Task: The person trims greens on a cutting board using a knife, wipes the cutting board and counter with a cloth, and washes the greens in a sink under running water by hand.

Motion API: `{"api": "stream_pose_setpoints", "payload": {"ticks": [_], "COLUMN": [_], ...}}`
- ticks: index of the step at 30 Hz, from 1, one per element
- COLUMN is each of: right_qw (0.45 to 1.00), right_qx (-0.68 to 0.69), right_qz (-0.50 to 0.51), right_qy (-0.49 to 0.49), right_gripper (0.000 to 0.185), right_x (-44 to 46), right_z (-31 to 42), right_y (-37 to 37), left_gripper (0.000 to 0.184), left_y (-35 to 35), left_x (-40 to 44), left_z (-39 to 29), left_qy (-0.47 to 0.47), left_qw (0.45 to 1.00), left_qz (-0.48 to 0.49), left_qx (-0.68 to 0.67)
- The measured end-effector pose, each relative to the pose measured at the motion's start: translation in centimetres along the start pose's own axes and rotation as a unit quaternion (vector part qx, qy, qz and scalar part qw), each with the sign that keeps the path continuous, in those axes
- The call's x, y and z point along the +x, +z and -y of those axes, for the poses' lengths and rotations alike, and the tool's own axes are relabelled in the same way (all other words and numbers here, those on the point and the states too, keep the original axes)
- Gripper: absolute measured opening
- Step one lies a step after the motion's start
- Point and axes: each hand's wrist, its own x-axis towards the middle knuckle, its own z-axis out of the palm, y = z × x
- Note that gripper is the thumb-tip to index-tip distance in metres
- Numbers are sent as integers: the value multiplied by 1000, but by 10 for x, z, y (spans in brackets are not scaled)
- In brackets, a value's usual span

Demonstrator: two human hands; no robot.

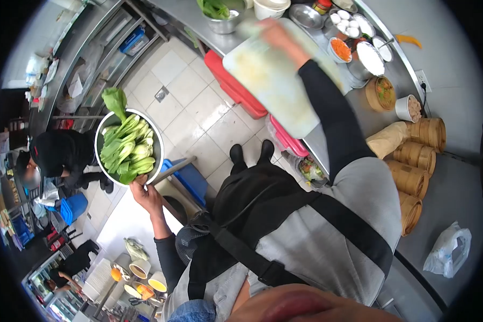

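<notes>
My left hand (146, 199) grips the rim of a metal mixing bowl (159, 140), held out to the left above the floor. Heads of bok choy (127, 145) fill the bowl, and one leaf sticks out past its far rim. My right hand (278, 35) is over the far end of a white cutting board (284, 102). Motion smears its fingers, and a pale greenish blur beside them cannot be made out. The board's surface bears yellowish stains. Near that hand, a smaller metal bowl (224, 24) holds more leafy greens.
Along the wall stand a container of shredded carrot (339, 50), several eggs (344, 24) and stacked bamboo steamers (408, 178). Red bins (233, 86) sit below the counter. At left, a white worktop (126, 220) lies close to my left arm, and a person in black (64, 153) bends over.
</notes>
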Motion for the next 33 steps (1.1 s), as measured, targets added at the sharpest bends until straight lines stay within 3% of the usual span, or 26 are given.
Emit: {"api": "stream_pose_setpoints", "payload": {"ticks": [1, 3, 4, 6, 7, 8, 9, 10, 12, 13, 15, 16, 18, 19, 21, 22, 23, 24, 26, 27, 29, 30, 33], "right_qw": [952, 949, 957, 971, 978, 988, 957, 961, 980, 955, 986, 960, 898, 922, 947, 978, 961, 962, 973, 959, 902, 973, 954], "right_qx": [116, 92, -59, -132, 70, 132, 220, 211, 186, 276, 1, 20, -122, -152, -30, 93, 241, 238, 213, 278, 340, 80, -46], "right_qz": [166, 60, 4, -61, -63, 55, 185, 176, 56, -32, -139, -131, -131, -81, -93, -9, 96, 126, 40, -42, -41, -160, -215], "right_qy": [228, 295, 285, 191, 187, 61, -49, -18, -46, 102, 97, 245, 402, 348, 307, 189, 91, 44, 76, 26, 262, 148, 204], "right_gripper": [36, 33, 29, 36, 35, 32, 29, 29, 34, 40, 41, 39, 34, 30, 33, 32, 32, 35, 41, 42, 42, 37, 26], "right_x": [13, -29, -51, -99, -122, -139, -155, -156, -143, -150, -158, -176, -221, -232, -222, -216, -210, -196, -163, -155, -147, -156, -179], "right_z": [-37, -46, -11, 98, 194, 233, 271, 297, 238, 195, 92, 60, 43, 77, 187, 229, 272, 297, 279, 232, 155, 72, 73], "right_y": [-45, -29, 1, 84, 103, 124, 145, 117, 64, 38, -56, -100, -103, -63, 49, 86, 122, 127, 98, 64, -29, -48, 20], "left_gripper": [19, 20, 20, 25, 27, 22, 21, 20, 21, 22, 20, 19, 21, 22, 24, 23, 22, 21, 19, 18, 16, 16, 17], "left_y": [-4, -6, -4, -2, -3, -3, 1, 6, 8, 11, 11, 7, 0, 4, 14, 15, 21, 26, 21, 19, 14, 10, 2], "left_x": [0, -4, 1, 12, 14, 22, 31, 39, 45, 45, 48, 48, 48, 53, 63, 65, 71, 78, 88, 87, 89, 92, 94], "left_z": [-2, -5, -3, -1, -5, -13, -17, -19, -14, -12, -11, -12, -8, -1, -10, -14, -15, -15, -14, -18, -24, -23, -26], "left_qy": [-8, 7, 28, 33, 33, 23, 39, 57, 86, 96, 92, 87, 89, 96, 106, 69, 70, 71, 110, 131, 172, 172, 165], "left_qw": [1000, 999, 999, 998, 997, 997, 997, 997, 996, 995, 995, 995, 995, 994, 992, 995, 994, 993, 991, 989, 983, 982, 981], "left_qz": [18, 13, 11, 10, 12, 25, 26, 28, 25, 27, 35, 36, 54, 51, 57, 74, 75, 70, 70, 70, 68, 69, 90], "left_qx": [15, 30, 38, 57, 67, 75, 57, 38, 32, 26, 16, 14, 11, -1, 27, 8, -29, -67, -38, -19, 23, 25, 42]}}
